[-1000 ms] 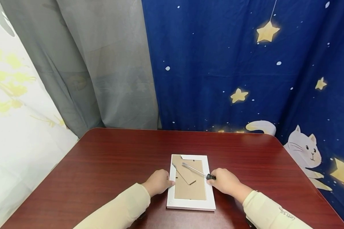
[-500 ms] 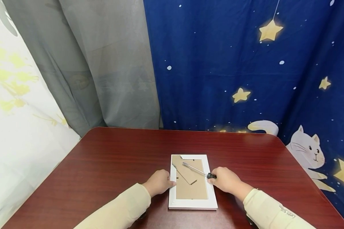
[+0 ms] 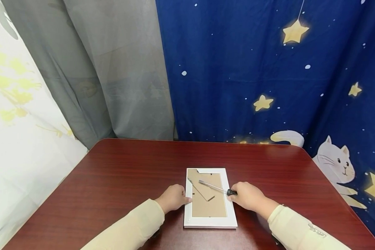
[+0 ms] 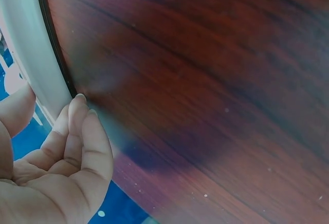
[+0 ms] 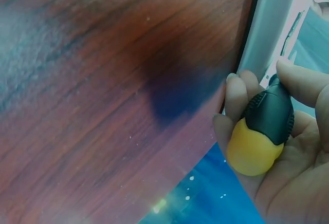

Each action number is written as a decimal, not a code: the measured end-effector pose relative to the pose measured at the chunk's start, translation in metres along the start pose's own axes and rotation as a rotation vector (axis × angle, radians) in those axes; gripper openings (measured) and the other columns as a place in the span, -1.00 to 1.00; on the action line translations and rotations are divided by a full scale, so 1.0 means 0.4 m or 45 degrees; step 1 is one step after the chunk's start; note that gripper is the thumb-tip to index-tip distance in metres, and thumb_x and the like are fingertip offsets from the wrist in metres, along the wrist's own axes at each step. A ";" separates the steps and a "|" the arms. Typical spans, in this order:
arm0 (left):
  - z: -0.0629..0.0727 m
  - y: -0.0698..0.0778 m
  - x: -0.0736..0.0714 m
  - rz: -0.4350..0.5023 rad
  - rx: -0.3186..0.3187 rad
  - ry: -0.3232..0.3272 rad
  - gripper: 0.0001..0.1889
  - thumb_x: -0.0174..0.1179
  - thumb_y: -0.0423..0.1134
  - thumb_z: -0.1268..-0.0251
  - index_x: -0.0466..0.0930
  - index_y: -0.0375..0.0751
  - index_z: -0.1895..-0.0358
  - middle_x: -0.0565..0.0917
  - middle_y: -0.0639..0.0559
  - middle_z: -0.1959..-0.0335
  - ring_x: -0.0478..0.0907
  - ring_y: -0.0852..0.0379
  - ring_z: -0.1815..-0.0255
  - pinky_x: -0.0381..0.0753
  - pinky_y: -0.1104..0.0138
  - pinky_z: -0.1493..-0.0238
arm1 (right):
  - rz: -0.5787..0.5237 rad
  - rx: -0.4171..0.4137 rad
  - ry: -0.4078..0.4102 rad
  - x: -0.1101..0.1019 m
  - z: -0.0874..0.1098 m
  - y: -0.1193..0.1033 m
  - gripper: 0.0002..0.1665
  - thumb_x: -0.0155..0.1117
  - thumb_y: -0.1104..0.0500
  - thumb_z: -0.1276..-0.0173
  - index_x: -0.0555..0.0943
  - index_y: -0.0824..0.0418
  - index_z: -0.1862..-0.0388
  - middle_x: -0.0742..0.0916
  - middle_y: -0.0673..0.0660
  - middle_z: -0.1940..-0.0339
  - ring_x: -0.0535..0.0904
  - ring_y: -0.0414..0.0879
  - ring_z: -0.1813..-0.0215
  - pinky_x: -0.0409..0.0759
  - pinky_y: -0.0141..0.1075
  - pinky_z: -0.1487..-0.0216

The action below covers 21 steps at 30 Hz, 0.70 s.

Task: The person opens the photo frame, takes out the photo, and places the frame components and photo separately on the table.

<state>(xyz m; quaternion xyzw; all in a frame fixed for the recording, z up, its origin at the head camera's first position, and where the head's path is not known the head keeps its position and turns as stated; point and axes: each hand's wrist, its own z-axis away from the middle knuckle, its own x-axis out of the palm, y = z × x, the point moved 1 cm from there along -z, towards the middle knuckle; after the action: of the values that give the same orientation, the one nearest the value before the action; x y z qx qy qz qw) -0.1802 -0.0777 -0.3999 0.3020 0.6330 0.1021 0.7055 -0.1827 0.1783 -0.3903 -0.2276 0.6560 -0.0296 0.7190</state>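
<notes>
A white picture frame [image 3: 210,222] lies back side up on the table, its brown backing board [image 3: 206,210] and folded stand [image 3: 201,190] showing. My left hand [image 3: 172,199] grips the frame's left edge, thumb over the top and fingers against the side. In my right hand [image 3: 247,196], at the right edge, is a screwdriver [image 3: 214,187]. Its metal shaft slants across the frame, the flat tip over the upper part of the stand. The right wrist view shows the black and yellow handle [image 5: 259,131] lying between thumb and fingers, with fingertips at the frame's side [image 5: 270,26].
The frame lies near the front of a dark red wooden table [image 3: 137,166]. Behind the table hang a grey curtain [image 3: 134,69] and a blue curtain [image 3: 218,69] with stars and a cat. A white cloth [image 3: 25,156] with yellow prints hangs at the left.
The screwdriver's tip has dropped slightly towards me over the backing, while its handle has shifted a little right. The frame has turned very slightly. Both hands keep their hold.
</notes>
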 end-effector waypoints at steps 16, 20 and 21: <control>-0.006 -0.006 0.001 0.032 -0.008 -0.022 -0.61 0.39 -0.23 -0.10 0.33 -0.19 0.65 0.29 0.11 0.70 0.23 0.20 0.61 0.24 0.40 0.56 | 0.047 -0.067 0.001 -0.013 0.011 -0.012 -0.71 0.42 0.14 -0.19 0.49 0.05 0.61 0.40 -0.10 0.72 0.23 -0.20 0.58 0.19 -0.33 0.51; -0.006 -0.005 0.000 0.047 0.002 -0.022 -0.61 0.39 -0.25 -0.10 0.32 -0.19 0.65 0.27 0.12 0.71 0.22 0.20 0.60 0.23 0.40 0.56 | 0.042 -0.079 -0.021 -0.014 0.011 -0.015 -0.69 0.42 0.14 -0.19 0.48 0.03 0.63 0.39 -0.11 0.73 0.21 -0.22 0.59 0.16 -0.35 0.51; -0.006 -0.004 0.000 0.051 0.006 -0.022 -0.61 0.39 -0.25 -0.10 0.32 -0.19 0.65 0.27 0.12 0.71 0.22 0.20 0.60 0.23 0.40 0.56 | 0.043 -0.085 -0.023 -0.015 0.011 -0.015 -0.70 0.42 0.14 -0.19 0.49 0.03 0.62 0.39 -0.11 0.73 0.21 -0.22 0.60 0.16 -0.35 0.52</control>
<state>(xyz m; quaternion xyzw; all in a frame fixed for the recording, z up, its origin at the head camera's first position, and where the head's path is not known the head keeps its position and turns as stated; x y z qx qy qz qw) -0.1830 -0.0784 -0.4008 0.3170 0.6210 0.1121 0.7080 -0.1779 0.1761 -0.3824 -0.2405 0.6537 0.0064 0.7175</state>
